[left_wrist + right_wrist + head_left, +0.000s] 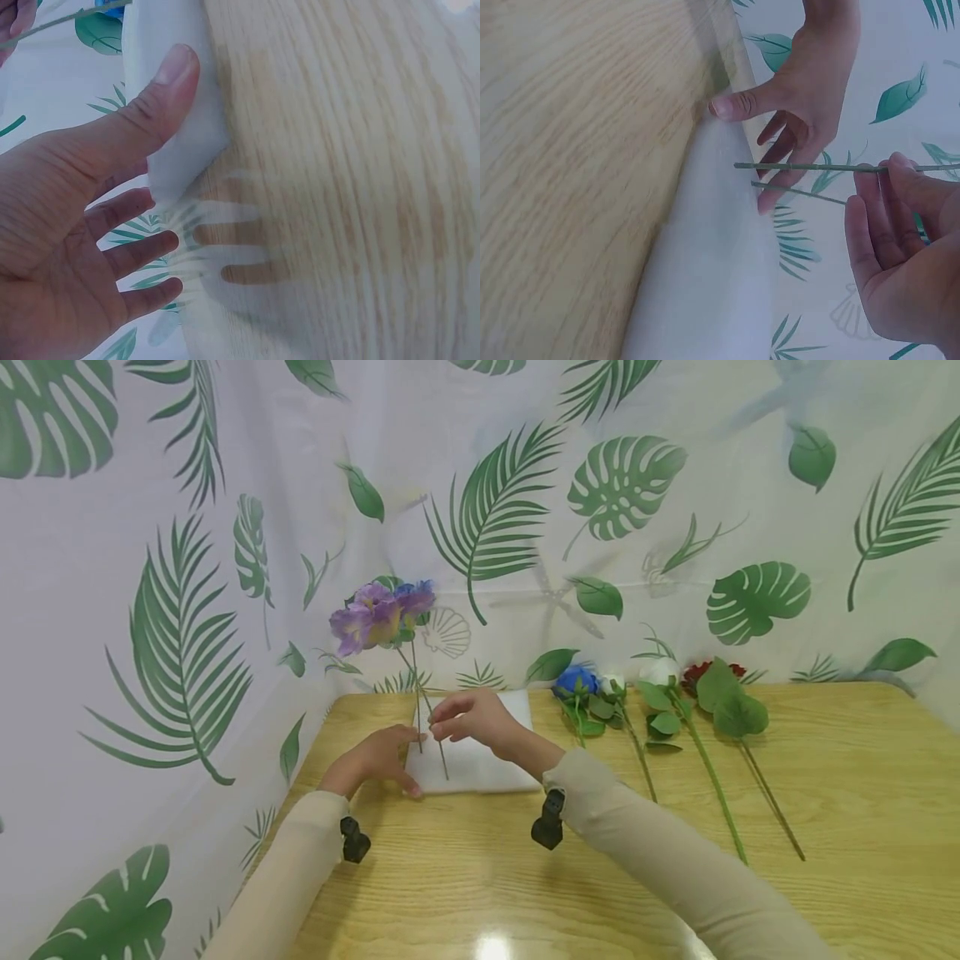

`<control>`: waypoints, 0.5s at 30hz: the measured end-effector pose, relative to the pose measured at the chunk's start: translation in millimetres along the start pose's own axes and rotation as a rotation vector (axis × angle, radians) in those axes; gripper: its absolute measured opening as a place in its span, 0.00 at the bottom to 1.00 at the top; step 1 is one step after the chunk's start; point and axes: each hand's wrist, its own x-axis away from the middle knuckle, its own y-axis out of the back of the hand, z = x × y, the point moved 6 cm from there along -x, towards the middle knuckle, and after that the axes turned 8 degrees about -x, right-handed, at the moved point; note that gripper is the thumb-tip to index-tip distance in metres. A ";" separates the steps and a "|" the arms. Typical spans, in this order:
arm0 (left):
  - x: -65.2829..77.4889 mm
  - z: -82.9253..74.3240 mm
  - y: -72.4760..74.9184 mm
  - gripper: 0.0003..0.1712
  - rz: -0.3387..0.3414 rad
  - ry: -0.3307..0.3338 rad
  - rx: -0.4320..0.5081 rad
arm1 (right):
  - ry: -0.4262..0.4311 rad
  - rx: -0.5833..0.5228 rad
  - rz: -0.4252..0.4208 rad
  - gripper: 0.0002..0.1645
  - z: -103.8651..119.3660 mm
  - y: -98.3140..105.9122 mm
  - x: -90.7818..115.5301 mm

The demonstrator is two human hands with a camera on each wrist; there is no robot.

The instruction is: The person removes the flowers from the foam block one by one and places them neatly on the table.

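A white foam block (480, 768) lies at the back left of the table. My right hand (474, 720) pinches the thin green stem (810, 166) of an artificial flower between thumb and fingertips. This stem's lower end is over the foam, and a purple and yellow bloom (367, 620) tops it. A second stem (418, 718), bearing a purple-blue bloom (415, 597), crosses behind it, its lower end at the foam. My left hand (381, 758) is at the block's left end, thumb (174, 71) against the front side, other fingers straight and spread.
Right of the foam lie a blue rose (576, 681), a small white flower (612, 683), a larger white one (660, 672) and a red one (697, 677), stems toward me. A leaf-printed cloth (510, 635) hangs behind and left of the wooden table (465, 877).
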 end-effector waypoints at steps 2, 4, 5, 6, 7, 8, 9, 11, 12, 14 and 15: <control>0.1 -0.2 -0.1 0.55 -0.002 0.010 -0.002 | -0.008 -0.011 0.002 0.12 -0.5 4.1 1.1; -0.5 0.8 -0.7 0.55 -0.007 0.015 0.003 | -0.014 -0.014 0.007 0.14 -1.3 7.9 2.6; -0.8 0.9 -0.7 0.54 -0.010 0.013 -0.003 | -0.016 -0.016 0.007 0.13 -1.8 9.7 3.2; -1.1 1.0 -1.0 0.54 -0.011 0.010 -0.010 | -0.015 -0.016 0.009 0.14 -2.3 11.5 4.0; -1.6 1.1 -0.9 0.54 -0.015 0.005 -0.019 | -0.016 -0.019 0.009 0.14 -2.8 13.5 4.5; -1.8 0.9 -0.6 0.54 -0.017 0.001 -0.028 | -0.014 -0.015 0.011 0.14 -2.9 15.3 5.3; -1.8 0.5 -0.4 0.54 -0.017 -0.003 -0.036 | -0.011 -0.013 0.010 0.15 -3.1 17.4 6.0; -1.4 -0.8 0.5 0.54 -0.017 -0.012 -0.055 | -0.008 -0.013 0.005 0.14 -3.5 21.7 7.5; -1.3 -1.1 0.5 0.54 -0.016 -0.013 -0.059 | -0.007 -0.010 0.003 0.14 -3.5 23.8 8.2; -0.9 -2.7 0.8 0.54 -0.014 -0.019 -0.066 | -0.011 -0.008 -0.005 0.14 -3.4 28.2 10.1; -0.8 -3.5 0.8 0.54 -0.013 -0.022 -0.070 | -0.013 -0.009 -0.010 0.14 -3.5 30.4 11.1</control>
